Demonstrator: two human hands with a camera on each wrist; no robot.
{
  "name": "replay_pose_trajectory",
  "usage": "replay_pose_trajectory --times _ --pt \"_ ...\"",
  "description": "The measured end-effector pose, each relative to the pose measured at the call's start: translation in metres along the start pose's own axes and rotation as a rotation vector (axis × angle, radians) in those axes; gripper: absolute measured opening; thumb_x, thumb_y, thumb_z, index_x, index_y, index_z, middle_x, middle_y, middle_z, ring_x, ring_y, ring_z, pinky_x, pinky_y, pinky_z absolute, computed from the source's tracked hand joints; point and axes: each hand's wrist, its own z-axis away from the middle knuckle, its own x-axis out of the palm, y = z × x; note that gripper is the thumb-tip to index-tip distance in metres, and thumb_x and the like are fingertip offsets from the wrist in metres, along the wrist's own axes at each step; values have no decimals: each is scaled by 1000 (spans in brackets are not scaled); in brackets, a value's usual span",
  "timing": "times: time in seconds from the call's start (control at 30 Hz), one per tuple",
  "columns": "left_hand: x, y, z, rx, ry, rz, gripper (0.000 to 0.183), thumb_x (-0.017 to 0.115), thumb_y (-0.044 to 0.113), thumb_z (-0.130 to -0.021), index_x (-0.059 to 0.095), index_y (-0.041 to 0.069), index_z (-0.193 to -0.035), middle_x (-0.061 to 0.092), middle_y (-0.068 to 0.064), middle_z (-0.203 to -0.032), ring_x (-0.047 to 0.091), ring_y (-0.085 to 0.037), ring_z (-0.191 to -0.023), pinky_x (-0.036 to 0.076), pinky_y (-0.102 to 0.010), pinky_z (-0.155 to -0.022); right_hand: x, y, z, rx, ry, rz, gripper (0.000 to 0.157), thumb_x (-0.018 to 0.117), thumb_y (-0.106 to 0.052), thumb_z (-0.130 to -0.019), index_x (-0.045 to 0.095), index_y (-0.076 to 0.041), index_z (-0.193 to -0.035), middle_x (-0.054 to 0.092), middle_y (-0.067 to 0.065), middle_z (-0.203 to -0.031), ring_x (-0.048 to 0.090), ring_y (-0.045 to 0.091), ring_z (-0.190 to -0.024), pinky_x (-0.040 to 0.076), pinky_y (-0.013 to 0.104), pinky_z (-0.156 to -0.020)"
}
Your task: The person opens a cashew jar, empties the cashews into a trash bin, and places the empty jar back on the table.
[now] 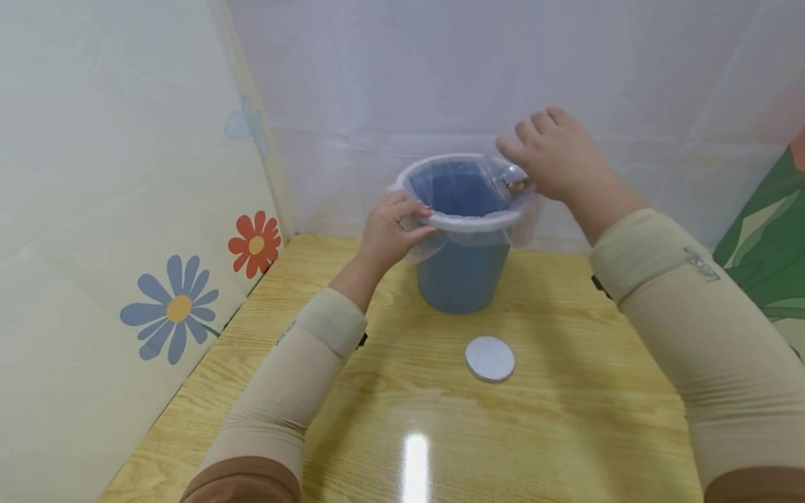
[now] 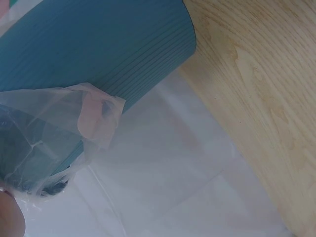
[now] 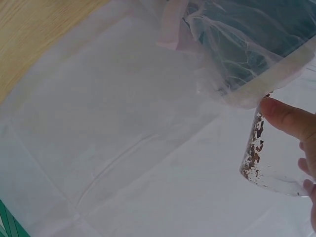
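A blue trash bin [image 1: 463,278] stands upright on the table, lined with a clear plastic bag [image 1: 430,246] folded over its white rim [image 1: 478,223]. My left hand [image 1: 393,227] pinches the bag and rim at the near left side. In my right hand [image 1: 553,154] is a clear jar [image 3: 276,173], tilted over the bin's right side with its mouth toward the inside. Brown flakes [image 3: 254,148] lie along the jar's lower wall. Only a fingertip [image 2: 10,217] of the left hand shows in the left wrist view.
On the wooden table [image 1: 534,433], in front of the bin, lies a round white disc [image 1: 490,358]. A pale sheet [image 1: 377,77] hangs close behind the bin. To the left rises a wall sheet [image 1: 113,175] printed with flowers.
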Motion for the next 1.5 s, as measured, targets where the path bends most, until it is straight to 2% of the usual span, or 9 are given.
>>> replay_pose_trajectory --times 0.5,0.63,0.77,0.93,1.13,1.4,1.5 --pt "-1 0 -1 5 4 -6 21 81 13 -66 71 4 -82 62 -5 -80 56 -17 -78 45 -26 -68 4 -1 -3 -38 35 15 85 85 -17 -58 36 -6 -126 44 28 -118 37 44 -112 21 56 -104" --pt "-1 -1 -1 12 4 -8 21 81 14 -67 71 5 -83 62 -5 -81 56 -17 -78 45 -26 -69 3 -2 -3 -38 22 16 85 84 -16 -59 35 -6 -128 43 28 -120 35 44 -115 18 55 -105" --pt "-1 -1 0 21 3 -10 22 81 14 -66 71 5 -83 62 -5 -81 56 -17 -79 46 -26 -70 4 -2 -2 -39 42 27 71 77 -10 -69 37 -6 -127 44 28 -120 36 44 -115 19 55 -105" --pt "-1 -1 0 23 4 -6 21 81 14 -66 70 5 -82 62 -5 -81 56 -17 -79 46 -26 -70 6 -1 -2 -47 88 35 56 67 -11 -79 40 -7 -128 46 27 -120 37 44 -115 20 54 -105" --pt "0 -3 0 21 7 -4 22 82 15 -66 70 5 -82 62 -5 -81 56 -17 -79 46 -26 -71 6 -2 -2 -50 88 29 64 71 -28 -77 39 -8 -128 45 27 -122 34 44 -117 17 54 -107" --pt "0 -3 1 17 4 -7 21 81 15 -67 71 6 -82 62 -4 -81 56 -17 -79 46 -26 -70 7 -4 -1 -47 58 23 70 70 -34 -75 36 -9 -132 42 27 -126 31 45 -120 12 54 -108" --pt "0 -3 1 23 5 -10 21 81 15 -67 71 5 -82 62 -5 -81 56 -17 -78 46 -26 -70 8 -4 -1 -46 67 25 68 71 -29 -76 37 -9 -131 42 27 -126 31 44 -120 12 54 -108"
